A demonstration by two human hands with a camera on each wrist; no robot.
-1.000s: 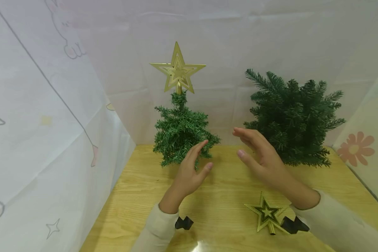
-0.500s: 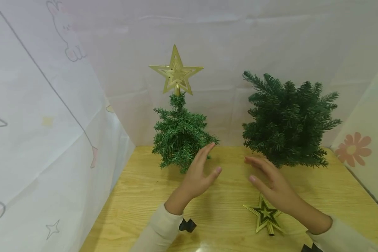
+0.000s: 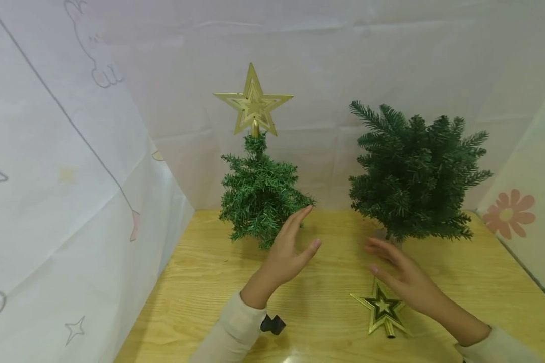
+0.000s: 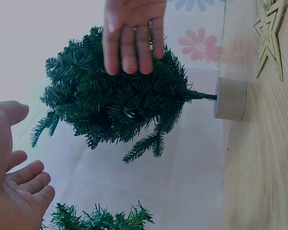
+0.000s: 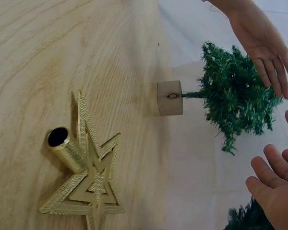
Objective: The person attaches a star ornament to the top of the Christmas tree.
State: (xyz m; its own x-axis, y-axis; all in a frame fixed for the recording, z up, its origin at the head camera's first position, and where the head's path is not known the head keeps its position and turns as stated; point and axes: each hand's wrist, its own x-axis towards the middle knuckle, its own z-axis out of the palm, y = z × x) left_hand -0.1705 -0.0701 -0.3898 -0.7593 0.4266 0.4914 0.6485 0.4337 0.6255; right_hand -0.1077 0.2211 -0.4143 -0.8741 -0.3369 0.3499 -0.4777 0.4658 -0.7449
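Two small artificial Christmas trees stand on the table. The left tree (image 3: 259, 194) carries a gold star topper (image 3: 254, 106) on its tip. On the right is a fuller, darker tree (image 3: 413, 176) with a bare top. A second gold star topper (image 3: 383, 307) lies flat on the wood, its socket toward the person. My left hand (image 3: 287, 257), fingers extended and holding nothing, overlaps the left tree's lower right edge in the head view. My right hand (image 3: 411, 283) hovers beside the lying star, fingers relaxed and nothing in them. The palms face each other across a gap.
The trees stand on round wooden bases, one under the dark tree (image 4: 230, 98) and one under the left tree (image 5: 170, 98). A pale printed cloth (image 3: 318, 65) hangs behind and at both sides of the wooden table (image 3: 200, 302).
My right hand has come down and back, away from the dark tree toward the lying star. The left hand has shifted slightly right. Trees and stars stay in place.
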